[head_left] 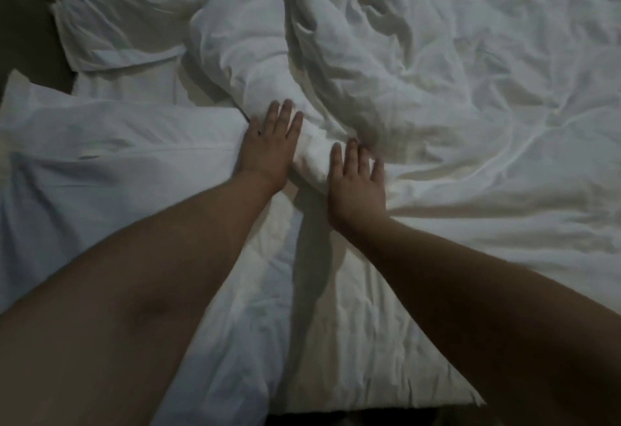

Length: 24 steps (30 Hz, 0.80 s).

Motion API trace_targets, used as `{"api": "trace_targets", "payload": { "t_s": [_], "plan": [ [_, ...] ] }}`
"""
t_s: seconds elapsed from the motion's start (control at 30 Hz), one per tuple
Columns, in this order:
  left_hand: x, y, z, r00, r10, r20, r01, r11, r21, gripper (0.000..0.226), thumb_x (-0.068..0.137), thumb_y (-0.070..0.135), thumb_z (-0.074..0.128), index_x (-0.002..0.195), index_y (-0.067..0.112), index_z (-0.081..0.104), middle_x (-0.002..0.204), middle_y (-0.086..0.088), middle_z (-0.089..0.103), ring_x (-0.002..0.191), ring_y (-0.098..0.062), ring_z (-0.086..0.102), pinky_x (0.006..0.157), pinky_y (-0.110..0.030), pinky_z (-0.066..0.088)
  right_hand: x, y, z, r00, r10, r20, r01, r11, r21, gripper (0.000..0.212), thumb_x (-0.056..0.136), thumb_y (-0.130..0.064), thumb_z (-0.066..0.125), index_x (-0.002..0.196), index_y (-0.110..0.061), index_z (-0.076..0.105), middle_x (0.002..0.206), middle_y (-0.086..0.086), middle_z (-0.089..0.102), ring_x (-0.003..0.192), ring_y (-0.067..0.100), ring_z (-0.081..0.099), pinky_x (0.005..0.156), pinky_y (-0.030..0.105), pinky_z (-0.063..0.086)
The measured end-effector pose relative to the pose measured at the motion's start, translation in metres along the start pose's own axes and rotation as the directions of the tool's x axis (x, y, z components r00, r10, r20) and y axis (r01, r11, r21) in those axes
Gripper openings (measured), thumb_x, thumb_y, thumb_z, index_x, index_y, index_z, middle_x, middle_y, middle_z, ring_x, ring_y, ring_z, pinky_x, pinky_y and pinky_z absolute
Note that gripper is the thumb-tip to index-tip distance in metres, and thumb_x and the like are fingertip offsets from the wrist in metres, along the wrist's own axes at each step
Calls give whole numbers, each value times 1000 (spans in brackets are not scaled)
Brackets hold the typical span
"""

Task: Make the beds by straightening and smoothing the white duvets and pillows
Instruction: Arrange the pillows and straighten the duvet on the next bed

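Far pillow (117, 22) sits top-left, creased and skewed, one corner near the bed edge. Near pillow (100, 157) lies below it at left, flatter, its right corner touching the left hand (268, 147). That hand is flat, fingers straight and together, gripping nothing, pressed where the pillow corner meets the duvet (470, 106). Duvet covers centre and right of the bed, heavily rumpled, with a thick twisted roll running from top-centre down between the two hands. Right hand (356, 183) lies flat on the duvet's near edge just right of the roll, fingers straight and slightly spread, holding nothing. Bare sheet (285, 308) shows between the forearms. Risks, my read: flat palms can only push, so the roll likely slides or folds under instead of opening, needs a grip on an edge and a pull. Left palm may also drag the near pillow off line. Dim light could hide leftover creases.
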<state>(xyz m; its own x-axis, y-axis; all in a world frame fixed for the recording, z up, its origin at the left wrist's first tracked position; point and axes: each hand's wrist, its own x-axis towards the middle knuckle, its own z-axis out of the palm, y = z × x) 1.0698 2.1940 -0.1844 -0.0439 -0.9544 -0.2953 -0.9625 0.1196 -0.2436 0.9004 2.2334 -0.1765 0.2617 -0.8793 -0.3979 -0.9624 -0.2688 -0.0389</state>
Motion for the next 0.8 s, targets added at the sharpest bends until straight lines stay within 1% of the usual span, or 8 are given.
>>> {"api": "trace_targets", "payload": {
  "t_s": [0.07, 0.2, 0.4, 0.53, 0.63, 0.7, 0.77, 0.8],
  "plan": [
    [21, -8, 14, 999, 28, -31, -28, 1000, 10, 81, 96, 17, 50, 162, 17, 3, 170, -9, -4, 156, -32, -2, 122, -55, 14, 13, 1, 10, 1000, 12, -23, -12, 1000, -2, 66, 101, -21, 36, 160, -5, 10, 166, 25, 10, 153, 41, 11, 122, 61, 12],
    [37, -20, 12, 996, 85, -24, -85, 996, -39, 55, 103, 15, 33, 157, 17, 28, 163, -8, 30, 153, -32, 17, 121, -54, 14, 19, -3, 4, 1000, 0, -20, 1, 999, 40, 52, 100, -10, 35, 150, 3, 33, 152, 25, 40, 142, 41, 35, 116, 57, 29],
    [-19, -46, -73, 977, 147, -156, -159, 985, -68, 50, 100, 8, 36, 149, 4, 40, 137, -23, 55, 130, -41, 46, 116, -48, 26, -41, -6, -63, 992, -48, -114, 60, 993, 98, 54, 101, -8, 34, 154, 0, 28, 154, 19, 41, 138, 38, 41, 115, 49, 35],
    [-95, -48, -147, 976, 149, -157, -158, 986, -44, 46, 100, 8, 38, 145, 1, 44, 125, -25, 62, 117, -41, 56, 109, -46, 32, -100, 2, -118, 993, -48, -104, 63, 987, 149, 43, 99, -8, 36, 142, -9, 42, 128, 18, 58, 114, 38, 57, 93, 42, 47],
    [-164, -32, -189, 980, 164, -111, -159, 986, 52, 33, 99, 5, 39, 128, 3, 54, 122, -20, 64, 113, -38, 62, 99, -41, 40, -147, 16, -143, 991, -100, -90, 112, 984, 136, 31, 94, -6, 39, 122, -12, 49, 110, 17, 62, 105, 39, 61, 78, 39, 45],
    [-203, -20, -213, 983, 159, -90, -150, 984, 99, 29, 100, 4, 38, 122, 4, 58, 121, -17, 64, 111, -38, 63, 89, -41, 44, -177, 15, -147, 991, -122, -62, 130, 981, 147, 49, 91, -8, 49, 138, -12, 40, 131, 18, 57, 122, 38, 56, 92, 42, 49],
    [-233, -7, -235, 987, 139, -84, -127, 983, 133, 28, 102, 5, 38, 120, 6, 59, 120, -14, 64, 109, -35, 64, 78, -40, 41, -203, 4, -143, 990, -141, -30, 144, 972, 183, 92, 89, -23, 65, 159, -16, 7, 162, 16, 28, 148, 33, 31, 117, 46, 35],
    [-245, -2, -247, 987, 134, -94, -119, 982, 144, 27, 103, 6, 39, 120, 6, 60, 118, -13, 64, 108, -34, 64, 75, -39, 39, -211, -1, -140, 987, -141, -75, 154, 964, 215, 103, 88, -35, 69, 161, -19, -3, 167, 14, 16, 154, 31, 20, 122, 47, 26]
  ]
}}
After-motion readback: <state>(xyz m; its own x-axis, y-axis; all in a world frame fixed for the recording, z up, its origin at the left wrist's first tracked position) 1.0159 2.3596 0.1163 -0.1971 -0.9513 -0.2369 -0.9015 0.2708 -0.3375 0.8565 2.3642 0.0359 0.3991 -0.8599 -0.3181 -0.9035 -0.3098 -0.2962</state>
